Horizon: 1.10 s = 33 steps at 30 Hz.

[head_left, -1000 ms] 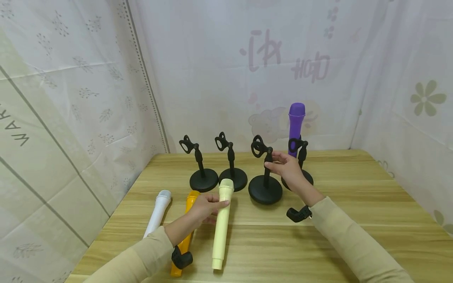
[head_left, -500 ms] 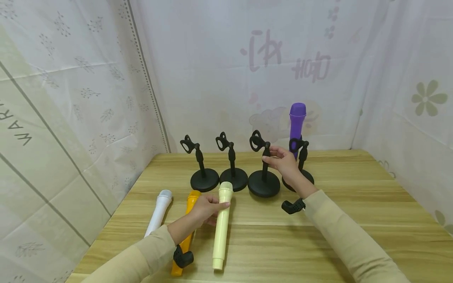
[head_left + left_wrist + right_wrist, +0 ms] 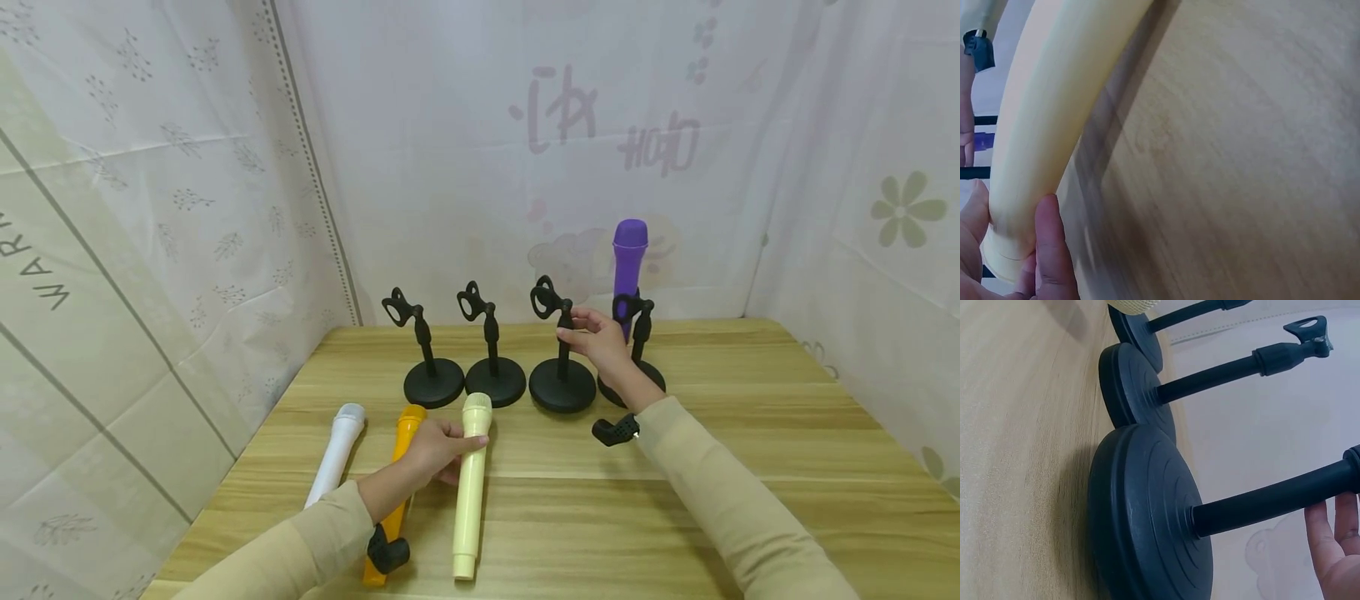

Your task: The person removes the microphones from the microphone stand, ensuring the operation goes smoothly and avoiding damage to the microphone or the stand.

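Note:
My left hand (image 3: 438, 450) pinches a pale yellow microphone (image 3: 470, 500) near its ridged head, thumb on one side and fingers on the other, as the left wrist view also shows. The microphone's head points away from me. My right hand (image 3: 600, 342) holds the stem of a black microphone stand (image 3: 562, 387), third from the left in the row, just below its clip. In the right wrist view the fingers (image 3: 1322, 528) touch the stem beside its collar. That stand's clip holds nothing. A purple microphone (image 3: 630, 250) stands upright in the rightmost stand (image 3: 642, 337), partly behind the right hand.
Two more black stands, the leftmost stand (image 3: 433, 383) and its neighbour (image 3: 495, 382), stand in the row with bare clips. An orange microphone (image 3: 408, 425) and a white microphone (image 3: 337, 450) lie on the wooden table (image 3: 675, 533) at left. Patterned curtains (image 3: 450, 167) enclose the back and sides.
The third stand has moved slightly back, in line with the others, with my right hand on its stem. My left hand and the yellow microphone have shifted slightly toward me.

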Tool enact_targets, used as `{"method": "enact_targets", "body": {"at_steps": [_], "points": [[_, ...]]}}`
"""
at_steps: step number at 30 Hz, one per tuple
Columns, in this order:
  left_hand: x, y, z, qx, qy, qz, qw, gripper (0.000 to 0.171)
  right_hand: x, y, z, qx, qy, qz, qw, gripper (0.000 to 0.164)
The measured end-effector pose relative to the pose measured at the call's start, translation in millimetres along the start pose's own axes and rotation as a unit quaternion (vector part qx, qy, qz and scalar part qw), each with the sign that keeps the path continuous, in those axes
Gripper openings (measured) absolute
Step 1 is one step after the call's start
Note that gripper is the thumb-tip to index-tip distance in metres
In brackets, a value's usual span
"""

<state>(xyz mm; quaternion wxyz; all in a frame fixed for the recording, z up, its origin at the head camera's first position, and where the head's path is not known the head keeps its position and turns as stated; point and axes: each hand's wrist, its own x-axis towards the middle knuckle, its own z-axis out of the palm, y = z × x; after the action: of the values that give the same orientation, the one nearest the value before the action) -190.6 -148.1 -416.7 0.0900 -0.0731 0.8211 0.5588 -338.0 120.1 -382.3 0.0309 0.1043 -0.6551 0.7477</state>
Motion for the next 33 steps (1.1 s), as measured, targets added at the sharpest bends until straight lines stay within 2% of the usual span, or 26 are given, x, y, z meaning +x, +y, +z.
{"method": "enact_targets", "body": {"at_steps": [1, 5, 6, 8, 12, 13, 24, 33], "points": [[-0.1, -0.4, 0.6, 0.001, -0.002, 0.001, 1.0, 0.051, 8, 11, -5, 0.012, -0.01, -0.012, 1.0, 0.043], [0.0, -2.6, 2.3, 0.008, -0.011, 0.011, 0.9999, 0.05, 11, 15, -5, 0.016, -0.007, -0.013, 1.0, 0.044], [0.1, -3.3, 2.6, 0.008, -0.013, 0.013, 0.9998, 0.05, 23, 30, -11, 0.028, -0.015, -0.018, 0.999, 0.042], [0.5, -4.7, 3.0, 0.008, -0.018, 0.018, 0.9997, 0.05, 5, 6, 0, 0.002, 0.007, -0.005, 1.0, 0.045], [0.6, -6.2, 4.2, 0.002, -0.022, 0.018, 0.9996, 0.051, 7, 7, -1, 0.001, 0.003, -0.006, 1.0, 0.047], [0.4, -6.4, 4.2, 0.003, -0.022, 0.018, 0.9996, 0.051, -4, -8, 5, -0.013, 0.012, 0.0, 1.0, 0.049], [-0.8, -8.1, 5.1, 0.001, -0.005, 0.0, 1.0, 0.058, -1, -4, 6, -0.014, 0.015, 0.002, 1.0, 0.047], [0.4, -9.1, 4.4, -0.003, -0.004, 0.0, 1.0, 0.059, 2, 0, 7, -0.017, 0.018, -0.002, 1.0, 0.047]]}}
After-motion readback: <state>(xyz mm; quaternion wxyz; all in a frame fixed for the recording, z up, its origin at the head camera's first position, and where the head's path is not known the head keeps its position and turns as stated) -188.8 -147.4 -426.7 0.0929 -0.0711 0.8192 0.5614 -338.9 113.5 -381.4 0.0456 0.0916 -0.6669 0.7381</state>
